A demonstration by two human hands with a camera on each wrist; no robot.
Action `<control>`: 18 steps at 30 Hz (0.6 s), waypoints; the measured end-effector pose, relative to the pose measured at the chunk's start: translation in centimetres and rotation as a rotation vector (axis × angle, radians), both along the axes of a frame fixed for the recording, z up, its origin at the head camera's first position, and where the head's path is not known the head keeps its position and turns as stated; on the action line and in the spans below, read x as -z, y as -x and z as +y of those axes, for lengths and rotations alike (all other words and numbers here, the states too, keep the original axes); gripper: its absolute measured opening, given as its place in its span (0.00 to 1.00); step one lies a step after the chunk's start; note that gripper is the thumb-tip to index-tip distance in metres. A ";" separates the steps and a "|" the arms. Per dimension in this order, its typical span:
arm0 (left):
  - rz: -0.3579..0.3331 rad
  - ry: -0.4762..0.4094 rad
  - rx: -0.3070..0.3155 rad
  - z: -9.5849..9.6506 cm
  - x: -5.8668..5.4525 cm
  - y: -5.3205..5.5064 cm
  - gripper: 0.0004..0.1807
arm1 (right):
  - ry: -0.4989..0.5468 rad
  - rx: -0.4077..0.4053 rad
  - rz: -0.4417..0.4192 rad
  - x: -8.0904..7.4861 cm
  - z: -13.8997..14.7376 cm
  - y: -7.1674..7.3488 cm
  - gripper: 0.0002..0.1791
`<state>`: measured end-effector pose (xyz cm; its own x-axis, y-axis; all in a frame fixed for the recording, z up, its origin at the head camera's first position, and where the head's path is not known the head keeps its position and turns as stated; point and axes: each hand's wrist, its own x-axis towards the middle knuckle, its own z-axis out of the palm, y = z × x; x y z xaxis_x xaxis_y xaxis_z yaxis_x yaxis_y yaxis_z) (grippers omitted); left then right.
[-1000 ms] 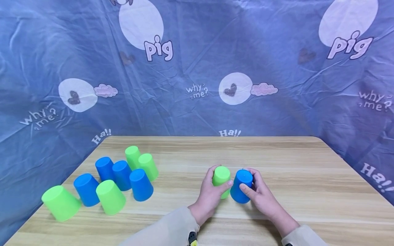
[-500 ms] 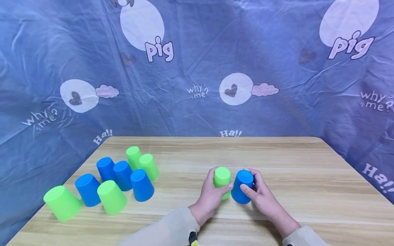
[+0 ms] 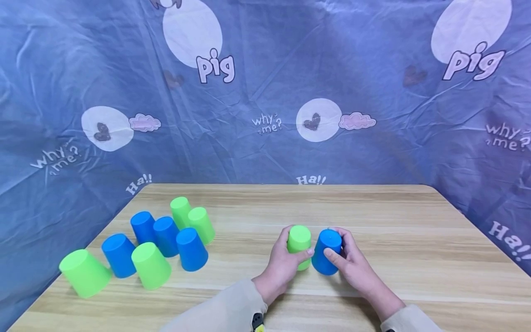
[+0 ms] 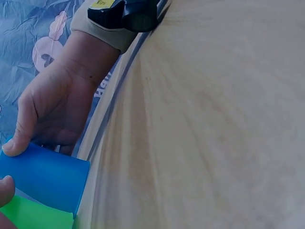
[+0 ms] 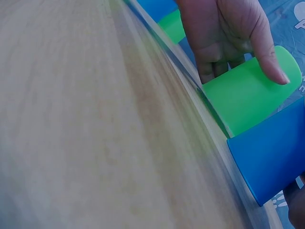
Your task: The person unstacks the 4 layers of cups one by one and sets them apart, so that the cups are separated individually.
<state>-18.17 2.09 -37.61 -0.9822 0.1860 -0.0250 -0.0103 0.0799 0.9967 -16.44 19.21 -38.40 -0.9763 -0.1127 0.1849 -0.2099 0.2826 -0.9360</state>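
Near the middle front of the table, my left hand [image 3: 283, 260] grips an upside-down green cup [image 3: 299, 237], thumb across its near side and fingers behind it. Just to its right, my right hand [image 3: 352, 263] holds an upside-down blue cup [image 3: 327, 253] between thumb and fingers. The two cups stand side by side, a narrow gap between their tops. In the right wrist view the green cup [image 5: 255, 90] has its rim down at the wooden surface, and the blue cup [image 5: 271, 148] stands right beside it. The left wrist view catches only part of the blue cup [image 4: 45, 179] and green cup [image 4: 35, 214].
On the left of the wooden table [image 3: 249, 207] several upside-down cups stand in a loose group, among them a green cup [image 3: 85, 274] at the front left, a blue cup [image 3: 191, 250] and a green cup [image 3: 180, 212] at the back. A printed blue cloth [image 3: 257, 83] hangs behind.
Both hands keep their hold on the green and blue cups, which stay in place. The head view has shifted very slightly; the other cups have not moved on the table.
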 end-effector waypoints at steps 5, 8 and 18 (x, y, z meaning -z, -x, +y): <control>0.014 -0.007 -0.010 -0.2 -0.4 -0.1 0.31 | 0.006 -0.002 -0.010 0.0 0.0 0.0 0.26; 0.019 0.000 -0.020 -0.5 -0.7 -0.1 0.31 | 0.009 -0.005 -0.019 -0.1 0.0 0.0 0.27; 0.032 0.005 -0.003 -2.8 -1.3 -0.5 0.34 | 0.020 -0.003 -0.017 0.0 0.0 0.0 0.27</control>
